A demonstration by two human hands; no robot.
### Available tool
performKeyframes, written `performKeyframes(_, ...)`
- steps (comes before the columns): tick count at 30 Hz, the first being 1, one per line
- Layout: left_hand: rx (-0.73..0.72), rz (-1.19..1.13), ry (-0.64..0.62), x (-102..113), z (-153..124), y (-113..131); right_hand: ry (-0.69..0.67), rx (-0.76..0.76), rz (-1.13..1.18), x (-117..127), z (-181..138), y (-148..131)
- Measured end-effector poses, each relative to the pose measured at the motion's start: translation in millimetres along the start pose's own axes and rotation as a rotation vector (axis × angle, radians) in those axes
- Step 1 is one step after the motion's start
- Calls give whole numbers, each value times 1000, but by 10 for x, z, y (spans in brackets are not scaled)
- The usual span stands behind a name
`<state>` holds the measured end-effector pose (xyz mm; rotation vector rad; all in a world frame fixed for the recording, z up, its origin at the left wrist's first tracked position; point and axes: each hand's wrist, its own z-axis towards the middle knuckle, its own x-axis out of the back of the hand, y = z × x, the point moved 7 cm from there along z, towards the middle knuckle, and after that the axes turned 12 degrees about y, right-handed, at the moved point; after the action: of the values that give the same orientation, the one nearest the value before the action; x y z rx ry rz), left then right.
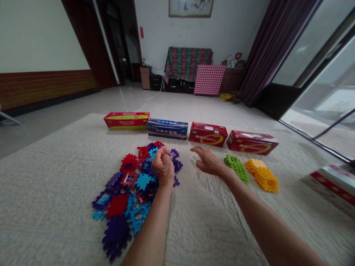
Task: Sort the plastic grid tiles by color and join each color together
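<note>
My left hand (163, 168) is over the right side of a heap of plastic interlocking tiles, its fingers curled closed; whatever they hold, if anything, is hidden. The heap mixes red tiles (117, 205), light blue tiles (144, 181) and dark purple tiles (116, 232), some with window-like cutouts. My right hand (207, 159) is to the right of the heap above the pale mat, fingers stretched forward and thumb apart, with nothing visible in it. Just right of that wrist lies a row of green tiles (236, 168), and beyond it a cluster of yellow tiles (263, 176).
Along the mat's (55, 177) far side stand a red-and-yellow box (127, 121), a blue box (167, 129), a red box (208, 134) and another red box (252, 142). A red-and-white box (332, 188) sits at the right. Glass doors and a curtain (277, 48) are on the right.
</note>
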<state>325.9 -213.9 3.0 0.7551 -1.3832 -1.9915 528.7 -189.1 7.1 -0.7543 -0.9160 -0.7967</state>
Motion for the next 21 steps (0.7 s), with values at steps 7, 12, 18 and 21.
performKeyframes(7,-273,691,-145,284,522,22,-78,-108,35,-419,628,-651)
performKeyframes(12,-304,983,-370,238,482,-191,-74,-216,-5,-641,924,-764)
performKeyframes(18,-304,1048,-385,231,391,-173,-46,-353,4,-752,1029,-760)
performKeyframes(21,-293,1049,-392,226,362,-165,-68,-427,22,-790,1057,-736)
